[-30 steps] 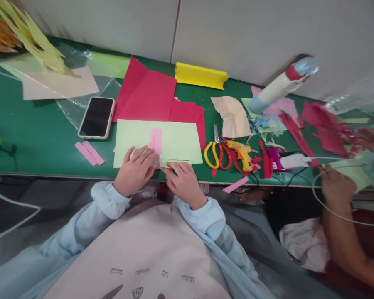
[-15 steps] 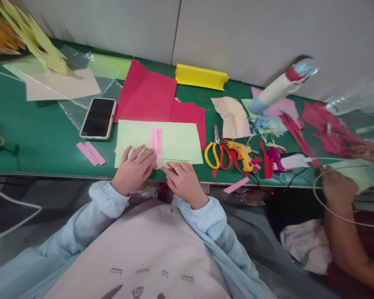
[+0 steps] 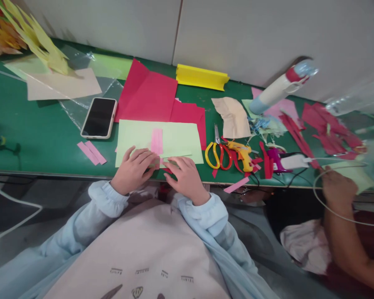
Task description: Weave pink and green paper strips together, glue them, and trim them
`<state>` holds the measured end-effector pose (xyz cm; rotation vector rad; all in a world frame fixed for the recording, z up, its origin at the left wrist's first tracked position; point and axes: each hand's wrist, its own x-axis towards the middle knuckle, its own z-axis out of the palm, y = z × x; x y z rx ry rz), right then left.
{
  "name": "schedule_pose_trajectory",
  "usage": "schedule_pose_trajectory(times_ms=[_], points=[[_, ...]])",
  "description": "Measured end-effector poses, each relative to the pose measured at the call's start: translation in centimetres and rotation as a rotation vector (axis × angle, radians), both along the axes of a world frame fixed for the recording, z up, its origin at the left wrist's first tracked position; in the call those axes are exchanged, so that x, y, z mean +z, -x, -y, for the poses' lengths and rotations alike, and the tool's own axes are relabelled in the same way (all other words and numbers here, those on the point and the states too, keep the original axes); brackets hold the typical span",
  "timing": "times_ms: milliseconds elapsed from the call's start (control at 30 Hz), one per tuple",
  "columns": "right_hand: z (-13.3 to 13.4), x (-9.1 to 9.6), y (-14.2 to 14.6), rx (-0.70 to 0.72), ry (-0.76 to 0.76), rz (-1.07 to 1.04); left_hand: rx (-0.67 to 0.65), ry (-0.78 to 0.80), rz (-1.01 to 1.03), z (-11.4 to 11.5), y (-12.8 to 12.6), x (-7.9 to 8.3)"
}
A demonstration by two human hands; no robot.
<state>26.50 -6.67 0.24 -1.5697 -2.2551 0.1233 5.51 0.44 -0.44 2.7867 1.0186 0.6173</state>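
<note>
A light green paper sheet point(image 3: 180, 139) lies on the green table point(image 3: 37, 137) in front of me, with pink paper strips point(image 3: 156, 141) laid across its middle. My left hand point(image 3: 133, 170) rests on the sheet's near edge, fingers stretched flat and pressing at the strips' lower end. My right hand point(image 3: 184, 177) lies beside it, fingers curled over the sheet's near edge where a narrow green strip is cut. What the right fingertips pinch is hidden.
Red paper sheets point(image 3: 149, 97) lie behind the green one. A phone point(image 3: 99, 117) and two loose pink strips point(image 3: 91, 152) are at the left. Scissors point(image 3: 217, 151), a glue gun point(image 3: 241, 153) and scraps are at the right. Another person's hand point(image 3: 336, 187) holds a wire hoop.
My right hand has shifted slightly up onto the sheet's near edge. The left hand stays pressed down. The other person's far hand has moved out of view.
</note>
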Motion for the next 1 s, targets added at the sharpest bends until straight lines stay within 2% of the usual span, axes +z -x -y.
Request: schedule_pose_trajectory(times_ms=[300,767,1000], points=[[-3.2,-0.6,-0.6,0.049,0.035,-0.037,-0.001,0.048,0.028,-0.4,0.0,-0.1],[-2.8,-0.9,-0.5,0.043,0.019,-0.049,-0.013,0.118,0.035,-0.5,0.0,0.0],[-2.7,-1.1,-0.5,0.069,0.001,-0.029,-0.013,0.087,0.014,-0.3,-0.1,0.3]])
